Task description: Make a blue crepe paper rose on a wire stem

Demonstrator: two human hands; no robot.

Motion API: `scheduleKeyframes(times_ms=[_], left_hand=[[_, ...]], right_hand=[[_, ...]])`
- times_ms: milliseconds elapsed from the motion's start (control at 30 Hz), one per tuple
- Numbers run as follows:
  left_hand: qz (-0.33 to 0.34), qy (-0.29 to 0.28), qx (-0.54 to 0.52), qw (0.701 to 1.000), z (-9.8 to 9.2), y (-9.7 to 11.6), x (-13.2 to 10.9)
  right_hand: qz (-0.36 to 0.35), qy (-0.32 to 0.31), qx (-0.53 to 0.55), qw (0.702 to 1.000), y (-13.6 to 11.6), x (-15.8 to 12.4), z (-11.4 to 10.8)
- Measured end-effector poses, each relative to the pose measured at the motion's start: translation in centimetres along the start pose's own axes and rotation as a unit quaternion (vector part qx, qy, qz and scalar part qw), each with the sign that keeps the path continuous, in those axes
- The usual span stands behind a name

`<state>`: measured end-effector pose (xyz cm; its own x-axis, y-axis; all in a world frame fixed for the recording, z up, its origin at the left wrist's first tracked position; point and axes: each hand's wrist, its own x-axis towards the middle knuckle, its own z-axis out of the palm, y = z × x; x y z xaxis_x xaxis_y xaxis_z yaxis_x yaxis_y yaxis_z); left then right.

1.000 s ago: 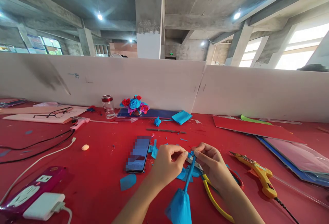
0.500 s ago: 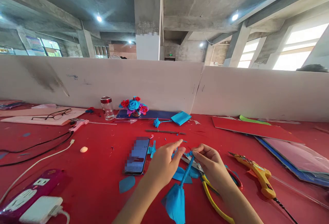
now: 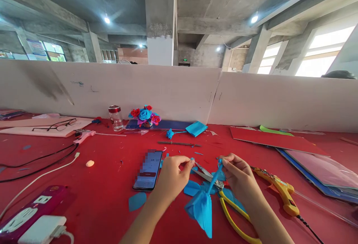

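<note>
My right hand [image 3: 237, 175] pinches the thin end of a blue paper flower stem [image 3: 215, 177]; its wrapped bloom [image 3: 201, 208] hangs toward me. A short way to the left, my left hand [image 3: 173, 173] is closed in a pinch on a tiny blue scrap, apart from the stem. Scissors with yellow handles [image 3: 232, 214] lie on the red table [image 3: 106, 184] under both hands, among blue paper scraps [image 3: 192, 188]. A phone [image 3: 147, 169] lies just left of my left hand.
A yellow glue gun [image 3: 279, 188] lies right of my hands. A power strip with charger [image 3: 33, 218] and cables sit at the near left. Further back stand a glass jar [image 3: 115, 117], a paper flower bouquet [image 3: 145, 115], glasses [image 3: 54, 125], and coloured sheets [image 3: 279, 139] on the right.
My left hand let go of the stem tip and drew left, pinching a small blue bit. The right hand kept the stem and shifted slightly right; the bloom swung right too.
</note>
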<state>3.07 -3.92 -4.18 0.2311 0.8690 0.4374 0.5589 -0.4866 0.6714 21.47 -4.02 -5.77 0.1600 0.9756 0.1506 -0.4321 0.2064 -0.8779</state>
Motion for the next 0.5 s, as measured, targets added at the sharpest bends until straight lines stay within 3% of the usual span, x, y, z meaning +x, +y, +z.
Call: scheduleKeyframes(times_ms=[133, 333, 400, 500], left_hand=[[-0.061, 0.0, 0.012, 0.998, 0.5, -0.7, 0.4], [-0.054, -0.071, -0.202, 0.975, 0.6, 1.0, 0.0], [-0.052, -0.092, -0.204, 0.973, 0.5, 1.4, -0.2], [-0.035, -0.077, -0.131, 0.988, 0.5, 1.3, -0.3]], right_hand=[[0.031, -0.058, -0.021, 0.998, -0.1, -0.5, 0.8], [0.055, -0.098, -0.085, 0.99, 0.6, -1.0, 1.6], [0.062, -0.114, -0.1, 0.986, 0.9, -0.9, 1.5], [0.072, -0.114, -0.11, 0.985, 1.3, -0.8, 1.4]])
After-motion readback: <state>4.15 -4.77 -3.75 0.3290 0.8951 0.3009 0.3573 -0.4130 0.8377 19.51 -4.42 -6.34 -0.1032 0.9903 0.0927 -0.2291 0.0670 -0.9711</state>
